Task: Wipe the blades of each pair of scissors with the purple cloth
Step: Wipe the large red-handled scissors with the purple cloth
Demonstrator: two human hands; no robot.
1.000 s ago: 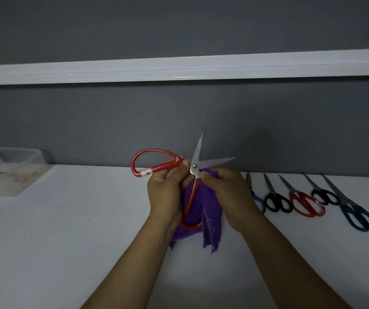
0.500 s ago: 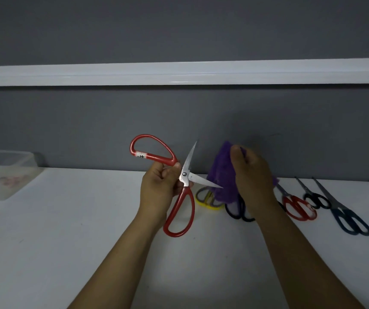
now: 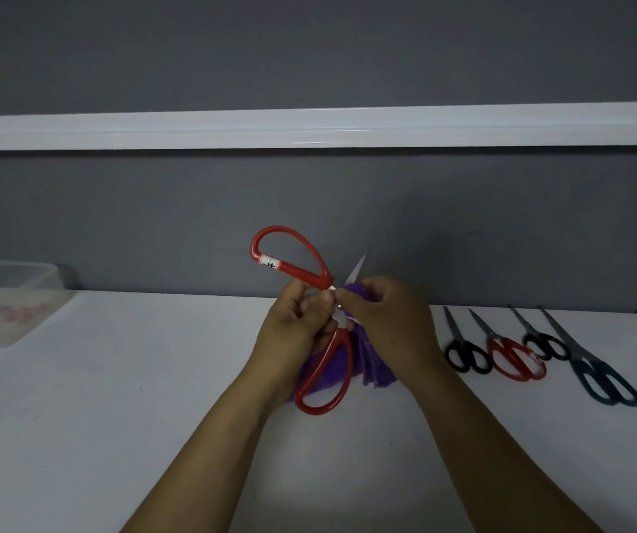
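I see the left hand (image 3: pixel 297 334) raised above the white table (image 3: pixel 97 398), a little in front of the grey wall, with its fingers curled around the red scissors (image 3: pixel 301 273) near the pivot. The scissors are spread open: 1 handle loop points to 11 o'clock above the hand, and the other loop hangs down toward 6 o'clock. The right hand (image 3: pixel 392 325) is just beside the left one, at its 3 o'clock side, and its fingers pinch the purple cloth (image 3: pixel 376 373) against the scissors near the pivot. The rest of the cloth hangs below this hand and behind the lower handle loop. 1 blade (image 3: pixel 357 271) comes out of the cloth and points to 1 o'clock; the second blade is covered, so I cannot tell how it lies. At 3 o'clock from the hands, well apart from them, 4 more pairs lie in a row on the table with their tips toward the wall: small black scissors (image 3: pixel 467 357), a red pair (image 3: pixel 513 363), another black pair (image 3: pixel 546 346) and large dark blue scissors (image 3: pixel 605 382). At 9 o'clock, against the wall, stands a clear plastic box (image 3: pixel 13 302). A white rail (image 3: pixel 309 126) runs along the wall at 12 o'clock.
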